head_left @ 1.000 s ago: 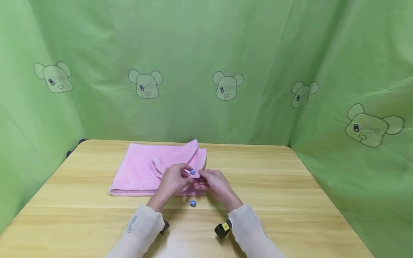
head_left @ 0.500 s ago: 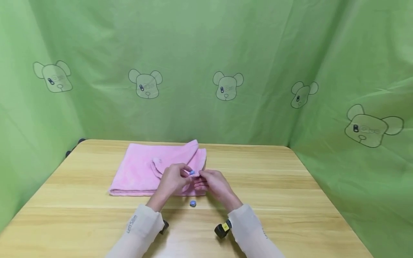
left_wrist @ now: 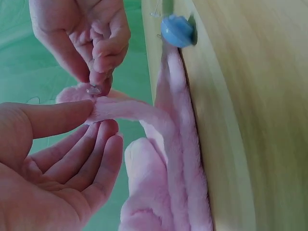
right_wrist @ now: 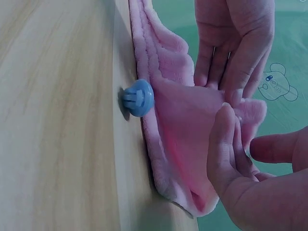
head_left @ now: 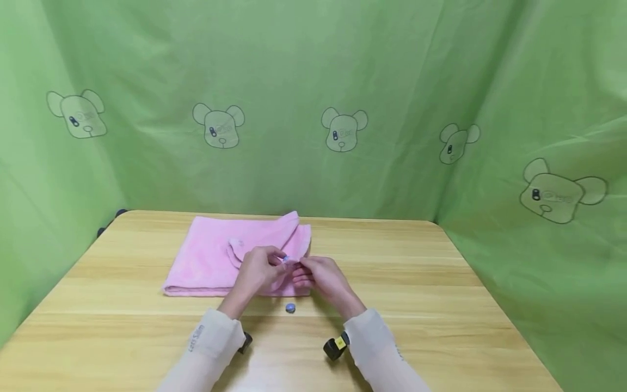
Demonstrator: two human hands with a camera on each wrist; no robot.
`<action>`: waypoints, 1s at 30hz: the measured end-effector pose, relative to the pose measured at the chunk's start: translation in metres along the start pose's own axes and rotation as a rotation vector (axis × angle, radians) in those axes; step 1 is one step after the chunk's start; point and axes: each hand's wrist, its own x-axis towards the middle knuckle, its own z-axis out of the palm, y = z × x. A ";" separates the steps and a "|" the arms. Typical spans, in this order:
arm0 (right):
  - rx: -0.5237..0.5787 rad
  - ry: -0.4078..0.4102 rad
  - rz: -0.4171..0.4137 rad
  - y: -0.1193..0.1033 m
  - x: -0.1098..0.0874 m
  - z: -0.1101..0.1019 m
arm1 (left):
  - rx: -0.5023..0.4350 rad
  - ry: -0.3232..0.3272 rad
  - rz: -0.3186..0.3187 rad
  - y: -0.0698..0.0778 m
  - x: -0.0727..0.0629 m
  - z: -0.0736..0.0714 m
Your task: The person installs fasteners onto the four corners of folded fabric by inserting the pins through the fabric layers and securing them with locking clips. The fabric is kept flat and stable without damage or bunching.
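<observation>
A folded pink towel (head_left: 208,256) lies on the table, one corner lifted between both hands. My left hand (head_left: 258,270) pinches the towel edge; a small blue fastener (head_left: 286,258) shows by its index fingertip, mostly hidden. Opposite, my right hand (head_left: 325,276) grips the same lifted corner with thumb and fingertips. In the left wrist view a tiny clear piece (left_wrist: 94,90) sits at the right fingertips, against the cloth. On the table before the towel lies another blue fastener (head_left: 290,308), with a round head and slotted stem in the right wrist view.
The wooden table (head_left: 416,305) runs out to both sides. Green curtains (head_left: 284,65) with printed bear heads stand behind and beside it. A black wrist camera (head_left: 334,348) hangs under the right sleeve, with another under the left.
At the left fingertips, the blue fastener has become more hidden, and the lifted towel corner has tilted slightly. Both hands stay nearly in place; the whole view has shifted a little.
</observation>
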 end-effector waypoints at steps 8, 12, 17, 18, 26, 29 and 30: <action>-0.073 0.012 -0.025 -0.003 0.000 0.003 | -0.074 0.078 -0.084 -0.016 0.006 -0.032; -0.084 0.013 -0.027 -0.006 0.000 0.004 | -0.087 0.134 -0.109 -0.027 0.009 -0.053; -0.087 0.010 -0.032 -0.006 0.001 0.002 | -0.029 0.185 -0.169 -0.043 0.012 -0.069; -0.088 0.009 -0.033 -0.006 0.001 0.001 | -0.025 0.188 -0.180 -0.045 0.012 -0.070; -0.101 0.049 -0.044 -0.006 -0.004 -0.007 | 0.019 0.146 -0.233 -0.047 0.014 -0.062; -0.114 0.063 -0.053 -0.007 -0.004 -0.009 | 0.022 0.170 -0.240 -0.043 0.012 -0.061; -0.120 0.069 -0.059 -0.008 -0.004 -0.010 | 0.021 0.177 -0.233 -0.041 0.011 -0.061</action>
